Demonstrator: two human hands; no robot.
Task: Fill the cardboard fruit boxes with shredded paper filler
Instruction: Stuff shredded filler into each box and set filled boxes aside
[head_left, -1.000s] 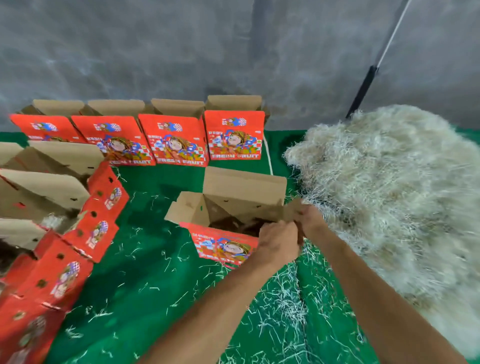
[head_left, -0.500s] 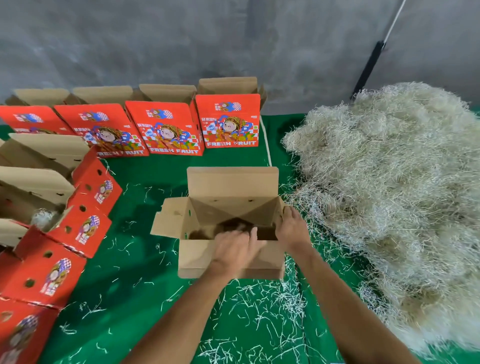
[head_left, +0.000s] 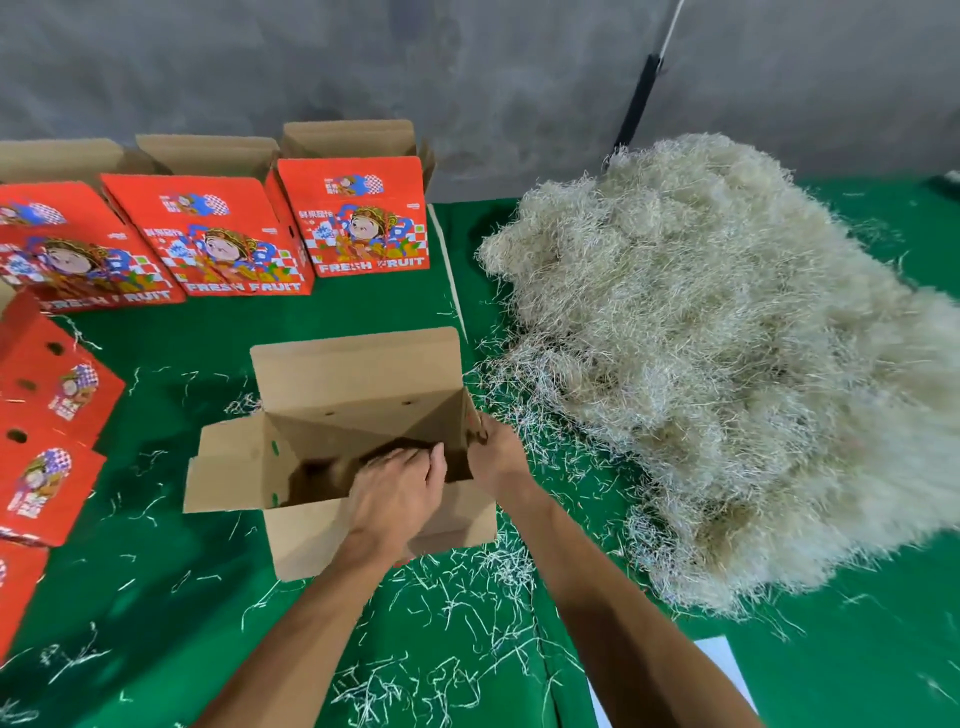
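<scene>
We're working on a green cloth surface (head_left: 171, 582) that runs up to a rough grey concrete-looking wall (head_left: 467, 78), with a black pole (head_left: 636, 101) leaning against the wall behind the filler. Loose pale strands are scattered all over the cloth, thickest right in front of us.

The open cardboard box (head_left: 358, 395) sits in the middle, plain brown corrugated card, flaps folded out to the back, left and front, small holes punched in its walls. The inside looks dark and we can't tell if there's any filler in it. Our left hand (head_left: 395, 493) reaches over the near edge into the opening, fingers loosely curled; we can't make out whether it's got hold of anything. Our right hand (head_left: 496, 454) pinches the right-side flap at the box's corner.

The shredded paper filler (head_left: 727, 364) is a big fluffy, wiry, off-white heap just to the right of the box. Glossy red printed fruit boxes (head_left: 363, 218) stand in a row at the back left, with more along the left edge (head_left: 47, 415). A white sheet (head_left: 722, 670) peeks out near our right arm.
</scene>
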